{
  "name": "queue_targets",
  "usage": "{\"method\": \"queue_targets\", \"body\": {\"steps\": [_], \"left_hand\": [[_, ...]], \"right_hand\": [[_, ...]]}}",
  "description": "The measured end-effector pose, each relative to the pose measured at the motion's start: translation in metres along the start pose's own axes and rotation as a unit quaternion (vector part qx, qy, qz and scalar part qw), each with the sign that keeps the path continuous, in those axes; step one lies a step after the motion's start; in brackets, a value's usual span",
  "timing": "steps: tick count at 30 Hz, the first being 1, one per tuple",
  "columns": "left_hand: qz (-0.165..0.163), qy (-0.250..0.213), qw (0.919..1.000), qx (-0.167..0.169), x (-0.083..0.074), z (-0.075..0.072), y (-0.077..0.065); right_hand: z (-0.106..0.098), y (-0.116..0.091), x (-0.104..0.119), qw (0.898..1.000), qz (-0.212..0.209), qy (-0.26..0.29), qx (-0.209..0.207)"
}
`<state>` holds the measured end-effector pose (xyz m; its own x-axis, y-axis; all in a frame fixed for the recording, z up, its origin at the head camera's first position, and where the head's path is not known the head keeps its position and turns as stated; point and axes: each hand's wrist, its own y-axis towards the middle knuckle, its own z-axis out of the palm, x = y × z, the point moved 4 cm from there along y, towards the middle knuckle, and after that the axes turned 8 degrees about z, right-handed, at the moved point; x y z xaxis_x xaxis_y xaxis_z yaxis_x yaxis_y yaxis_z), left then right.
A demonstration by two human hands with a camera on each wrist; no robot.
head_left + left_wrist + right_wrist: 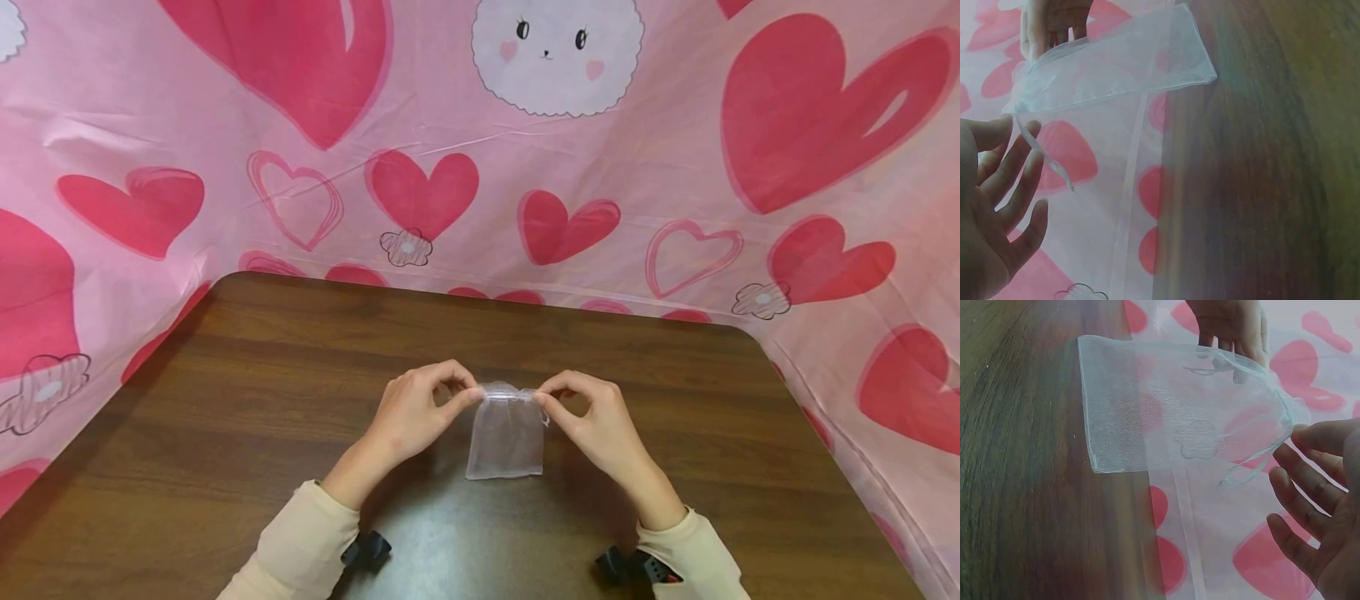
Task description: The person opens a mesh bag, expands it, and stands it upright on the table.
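Observation:
A small sheer white drawstring pouch (pixel 507 437) hangs between the two hands above the table, its bottom edge downward. The left hand (pixel 416 408) pinches the pouch's top left corner between thumb and forefinger. At the opposite top corner, the right hand (pixel 596 414) pinches in the same way. The pouch's mouth looks gathered in the right wrist view, where a looped drawstring (pixel 1244 470) dangles near the right fingers. Another cord end (pixel 1054 164) hangs by the left fingers in the left wrist view. Through the sheer fabric nothing shows inside the pouch.
A dark brown wooden table (pixel 300 350) spreads under the hands. Behind and beside it hangs a pink cloth (pixel 480 133) printed with red hearts. Black devices (pixel 366 550) are strapped at both wrists, over cream sleeves (pixel 300 542).

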<state>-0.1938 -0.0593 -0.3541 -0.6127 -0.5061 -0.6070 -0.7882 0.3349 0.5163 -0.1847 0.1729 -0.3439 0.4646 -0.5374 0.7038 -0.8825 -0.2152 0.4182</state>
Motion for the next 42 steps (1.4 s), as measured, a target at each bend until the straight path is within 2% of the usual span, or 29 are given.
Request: {"method": "queue_targets", "body": {"steps": [17,23,42], "left_hand": [[0.000,0.003,1.0000,0.003,0.0043,-0.0026,0.0002],[0.001,0.004,1.0000,0.007,0.0047,-0.0032,0.0000],[0.031,0.073,0.9966,0.021,0.0030,-0.0060,0.0014]], "right_hand": [[-0.0049,0.0029,-0.0046,1.000,0.016,-0.008,0.014],[-0.0054,0.0029,-0.0049,1.000,0.003,-0.009,0.016],[-0.0071,0.0035,-0.0050,0.997,-0.029,-0.054,0.045]]}}
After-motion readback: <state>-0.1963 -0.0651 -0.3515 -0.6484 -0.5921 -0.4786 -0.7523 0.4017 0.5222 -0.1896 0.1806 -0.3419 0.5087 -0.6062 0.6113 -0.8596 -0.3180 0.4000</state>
